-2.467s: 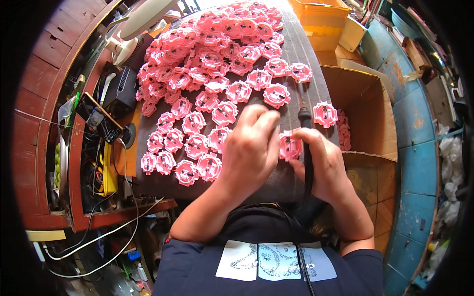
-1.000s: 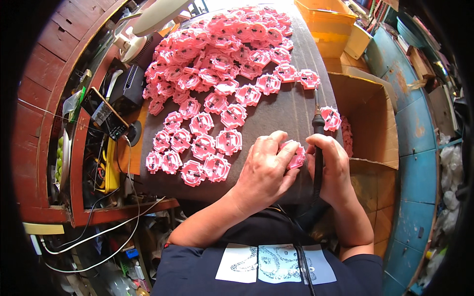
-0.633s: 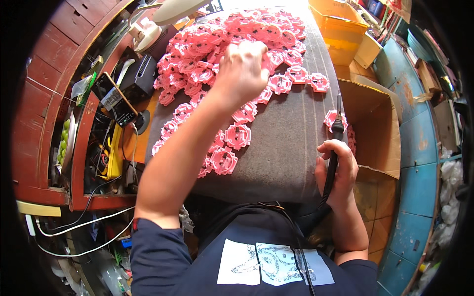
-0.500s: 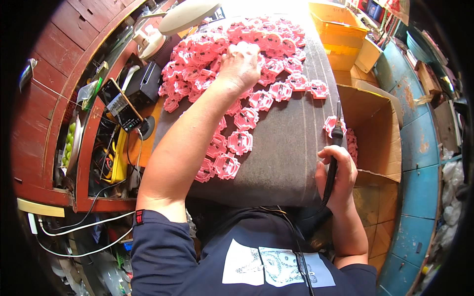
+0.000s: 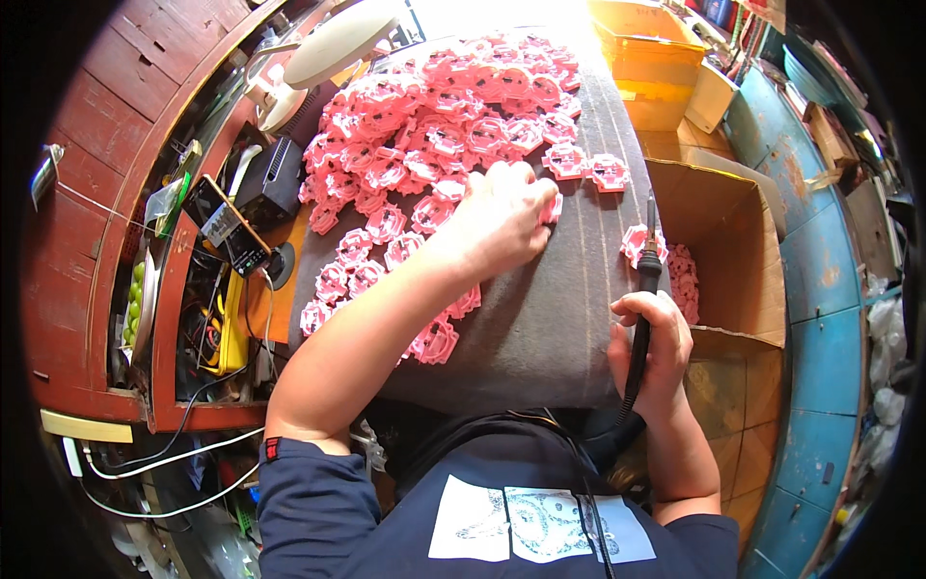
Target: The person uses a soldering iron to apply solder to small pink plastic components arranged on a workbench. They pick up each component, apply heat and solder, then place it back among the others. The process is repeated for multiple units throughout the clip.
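My left hand (image 5: 503,217) is over the grey padded work surface (image 5: 540,328), its fingers bent round a pink plastic part (image 5: 553,208) that shows at the fingertips. Beyond it rises a large heap of similar pink parts (image 5: 424,106) with dark pieces in their middles. My right hand (image 5: 664,343) is closed on a soldering iron (image 5: 644,318), held upright with its thin metal tip away from me. Behind the iron, at the right edge of the surface, lies a single pink part (image 5: 634,245). Two more (image 5: 609,173) lie right of the heap.
An open cardboard box (image 5: 723,251) with pink parts inside stands right of the work surface. A yellow box (image 5: 651,58) is farther back. A lamp (image 5: 342,43) overhangs the far left, and a phone on a stand (image 5: 231,227) is at the left. Blue cabinets (image 5: 820,328) line the right.
My left hand has come from the heap toward me and slightly right, with a pink part now showing at its fingers. My right hand still holds the soldering iron in nearly the same place.
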Demonstrator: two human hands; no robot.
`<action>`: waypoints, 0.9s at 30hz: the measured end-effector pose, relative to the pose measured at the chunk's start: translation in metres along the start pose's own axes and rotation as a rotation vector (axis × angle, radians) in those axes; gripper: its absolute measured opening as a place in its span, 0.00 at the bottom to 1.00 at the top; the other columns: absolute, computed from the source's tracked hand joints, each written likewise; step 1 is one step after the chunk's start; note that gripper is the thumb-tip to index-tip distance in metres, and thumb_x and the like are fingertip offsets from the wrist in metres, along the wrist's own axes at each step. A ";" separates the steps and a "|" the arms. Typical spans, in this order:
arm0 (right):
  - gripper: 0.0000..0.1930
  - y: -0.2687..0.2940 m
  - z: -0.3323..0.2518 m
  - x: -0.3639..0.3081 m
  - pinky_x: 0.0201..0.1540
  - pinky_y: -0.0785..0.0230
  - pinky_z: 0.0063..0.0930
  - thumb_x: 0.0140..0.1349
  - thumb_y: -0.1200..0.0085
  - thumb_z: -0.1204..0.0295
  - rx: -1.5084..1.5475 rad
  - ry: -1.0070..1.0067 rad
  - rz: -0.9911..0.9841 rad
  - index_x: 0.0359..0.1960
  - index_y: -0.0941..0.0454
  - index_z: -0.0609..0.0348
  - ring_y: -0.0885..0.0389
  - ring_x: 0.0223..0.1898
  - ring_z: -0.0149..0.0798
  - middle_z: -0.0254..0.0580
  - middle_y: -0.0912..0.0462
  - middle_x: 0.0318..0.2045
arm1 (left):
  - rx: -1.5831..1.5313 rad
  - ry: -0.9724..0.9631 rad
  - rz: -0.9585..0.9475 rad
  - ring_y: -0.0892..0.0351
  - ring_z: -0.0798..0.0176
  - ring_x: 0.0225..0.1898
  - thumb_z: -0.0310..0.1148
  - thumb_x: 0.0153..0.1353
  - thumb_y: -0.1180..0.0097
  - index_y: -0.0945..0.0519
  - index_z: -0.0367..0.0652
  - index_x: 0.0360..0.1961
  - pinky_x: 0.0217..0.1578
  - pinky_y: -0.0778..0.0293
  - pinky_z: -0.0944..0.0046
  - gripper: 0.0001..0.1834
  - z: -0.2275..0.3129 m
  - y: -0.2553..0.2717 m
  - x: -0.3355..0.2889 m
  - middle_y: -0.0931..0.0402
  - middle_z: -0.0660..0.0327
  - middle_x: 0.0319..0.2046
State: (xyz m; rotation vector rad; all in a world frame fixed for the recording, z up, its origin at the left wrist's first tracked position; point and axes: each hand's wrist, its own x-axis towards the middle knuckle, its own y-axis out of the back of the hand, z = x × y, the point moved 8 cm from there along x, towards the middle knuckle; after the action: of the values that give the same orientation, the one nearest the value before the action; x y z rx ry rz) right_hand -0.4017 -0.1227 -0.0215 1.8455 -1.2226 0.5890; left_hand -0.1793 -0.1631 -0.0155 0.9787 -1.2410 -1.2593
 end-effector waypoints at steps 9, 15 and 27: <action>0.18 0.001 -0.002 -0.001 0.33 0.28 0.39 0.56 0.37 0.82 -0.033 0.010 0.043 0.49 0.22 0.62 0.23 0.29 0.47 0.47 0.17 0.36 | -0.124 -0.172 0.166 0.27 0.40 0.68 0.47 0.69 0.36 0.25 0.47 0.70 0.64 0.25 0.43 0.32 0.040 0.003 0.047 0.25 0.45 0.65; 0.19 0.002 -0.003 0.001 0.33 0.27 0.39 0.55 0.37 0.83 -0.026 0.016 0.037 0.49 0.22 0.61 0.22 0.29 0.46 0.47 0.17 0.37 | -0.080 -0.113 -0.014 0.29 0.39 0.66 0.53 0.71 0.40 0.25 0.55 0.72 0.65 0.29 0.37 0.31 0.036 -0.015 0.048 0.25 0.51 0.63; 0.21 0.002 0.002 0.003 0.39 0.26 0.45 0.55 0.37 0.83 -0.106 -0.127 0.042 0.52 0.24 0.61 0.21 0.34 0.53 0.49 0.17 0.41 | -0.228 -0.446 0.010 0.28 0.49 0.68 0.38 0.68 0.34 0.16 0.55 0.54 0.62 0.31 0.40 0.14 0.067 0.010 -0.044 0.22 0.62 0.56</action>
State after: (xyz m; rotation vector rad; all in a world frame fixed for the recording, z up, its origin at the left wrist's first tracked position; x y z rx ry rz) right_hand -0.4024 -0.1263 -0.0196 1.7941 -1.3523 0.4266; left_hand -0.2396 -0.1115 -0.0026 0.5398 -1.3943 -1.6274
